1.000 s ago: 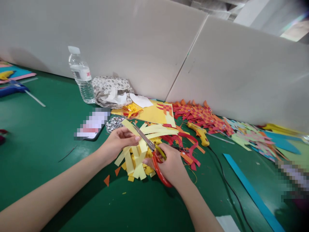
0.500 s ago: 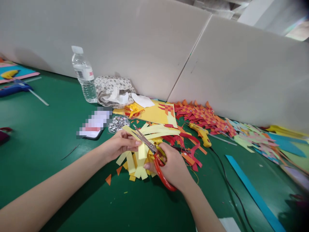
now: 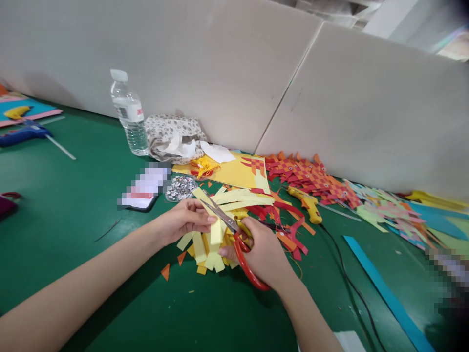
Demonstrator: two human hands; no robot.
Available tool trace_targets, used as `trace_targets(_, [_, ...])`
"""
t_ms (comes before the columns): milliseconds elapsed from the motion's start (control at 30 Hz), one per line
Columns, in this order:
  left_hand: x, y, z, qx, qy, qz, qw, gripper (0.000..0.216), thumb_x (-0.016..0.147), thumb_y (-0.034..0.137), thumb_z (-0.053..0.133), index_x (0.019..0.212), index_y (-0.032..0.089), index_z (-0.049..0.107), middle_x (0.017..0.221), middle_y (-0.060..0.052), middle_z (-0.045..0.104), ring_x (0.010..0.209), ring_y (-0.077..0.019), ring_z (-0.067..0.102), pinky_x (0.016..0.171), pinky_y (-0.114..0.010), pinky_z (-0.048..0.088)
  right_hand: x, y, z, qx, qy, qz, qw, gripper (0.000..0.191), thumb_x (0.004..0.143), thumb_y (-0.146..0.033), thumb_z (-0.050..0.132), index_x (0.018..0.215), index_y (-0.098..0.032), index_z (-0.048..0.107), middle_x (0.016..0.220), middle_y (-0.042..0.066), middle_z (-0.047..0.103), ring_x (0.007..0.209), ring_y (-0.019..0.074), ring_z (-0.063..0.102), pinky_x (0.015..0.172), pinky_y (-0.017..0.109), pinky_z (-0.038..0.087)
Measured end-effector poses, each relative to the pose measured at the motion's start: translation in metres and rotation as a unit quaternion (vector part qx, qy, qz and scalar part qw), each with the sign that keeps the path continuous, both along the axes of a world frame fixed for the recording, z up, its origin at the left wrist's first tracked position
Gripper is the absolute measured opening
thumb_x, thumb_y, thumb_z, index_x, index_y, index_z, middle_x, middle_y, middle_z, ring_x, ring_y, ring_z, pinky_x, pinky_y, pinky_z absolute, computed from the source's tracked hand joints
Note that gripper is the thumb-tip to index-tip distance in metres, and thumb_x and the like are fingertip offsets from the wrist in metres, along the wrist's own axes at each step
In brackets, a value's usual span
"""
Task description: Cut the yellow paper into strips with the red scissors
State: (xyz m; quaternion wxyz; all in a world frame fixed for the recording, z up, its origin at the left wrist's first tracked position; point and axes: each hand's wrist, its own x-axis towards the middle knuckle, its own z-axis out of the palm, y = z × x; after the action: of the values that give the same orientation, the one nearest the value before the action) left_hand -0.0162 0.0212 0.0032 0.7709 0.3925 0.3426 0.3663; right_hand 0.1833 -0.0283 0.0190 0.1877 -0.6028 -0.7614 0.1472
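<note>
What worries us most is a nick: our left hand (image 3: 179, 222) works with its thumb tip just beside the blades (image 3: 223, 215) of the scissors (image 3: 252, 274), so a slip of the strip or a careless squeeze could catch skin. A crooked cut is the other danger, since the pale strip (image 3: 201, 194) looks thin and bendy and could twist if our pinch loosens. The heap of loose strips (image 3: 200, 247) sits right below, and a low blade tip might snag a piece we don't mean to cut.

As for where it lies, the strip is pinched between our left thumb and fingers, which are closed on it. One end sticks up beyond the fingertips, slanting up and to the left next to the scissor points; a pale length also hangs down by the thumb, though we can't tell whether it belongs to the same strip. Our right hand (image 3: 262, 252) is wrapped around the red handles, the blades pointing up and leftward across the strip. They seem slightly parted, but we can't make out whether the paper sits between them. Both hands are above the green table (image 3: 120, 303).
</note>
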Motion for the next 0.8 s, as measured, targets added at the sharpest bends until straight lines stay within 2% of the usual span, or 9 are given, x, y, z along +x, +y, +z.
trace_targets(333, [0.001, -0.0005, 0.003, -0.002, 0.009, -0.011, 1.0, 0.014, 0.057, 0.016, 0.078, 0.069, 0.016, 0.072, 0.062, 0.0, 0.065, 0.054, -0.0092, 0.062, 0.058, -0.02, 0.052, -0.001, -0.0003, -0.002, -0.023, 0.019, 0.005, 1.0, 0.037, 0.064, -0.042, 0.065, 0.065, -0.023, 0.033, 0.062, -0.004, 0.043, 0.054, 0.0114, 0.035, 0.049, 0.023, 0.027])
trace_targets(533, [0.0006, 0.0, 0.0013, -0.001, -0.002, -0.016, 1.0, 0.012, 0.058, 0.016, 0.077, 0.067, 0.015, 0.071, 0.061, 0.001, 0.065, 0.053, -0.0082, 0.061, 0.058, -0.019, 0.052, -0.0011, -0.0005, -0.0056, -0.005, 0.032, 0.008, 0.999, 0.039, 0.065, -0.041, 0.066, 0.063, -0.022, 0.031, 0.06, -0.005, 0.039, 0.053, 0.0105, 0.033, 0.048, 0.022, 0.026])
trace_targets(800, [0.0014, 0.0006, -0.0024, -0.01, -0.001, -0.029, 1.0, 0.023, 0.056, 0.016, 0.08, 0.076, 0.012, 0.071, 0.064, 0.0, 0.067, 0.057, -0.0095, 0.062, 0.059, -0.02, 0.052, -0.0013, 0.0013, -0.0058, 0.025, 0.03, 0.013, 0.999, 0.043, 0.063, -0.042, 0.067, 0.06, -0.022, 0.029, 0.057, -0.006, 0.037, 0.053, 0.0101, 0.032, 0.049, 0.022, 0.026])
